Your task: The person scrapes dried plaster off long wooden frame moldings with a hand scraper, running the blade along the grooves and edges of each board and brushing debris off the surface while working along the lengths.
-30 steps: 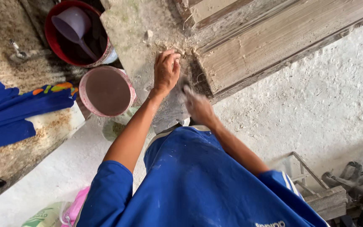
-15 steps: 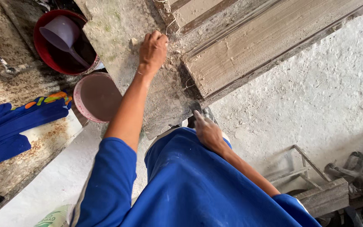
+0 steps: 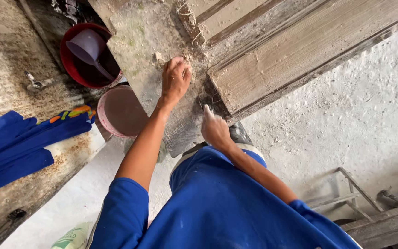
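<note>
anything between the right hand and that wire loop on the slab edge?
Nothing visible. The right hand sits just below the thin wire loop by the corner of the wooden mould, its raised finger at the loop, with only bare slab between. The left hand is off to the side, fist pressed on the slab.

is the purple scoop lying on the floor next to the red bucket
No, the purple scoop sits inside the red bucket, its handle slanting down toward the right rim.

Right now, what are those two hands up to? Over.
Left hand fisted on the gritty slab. Right hand at the plank's edge. Pink bowl beside.
</note>
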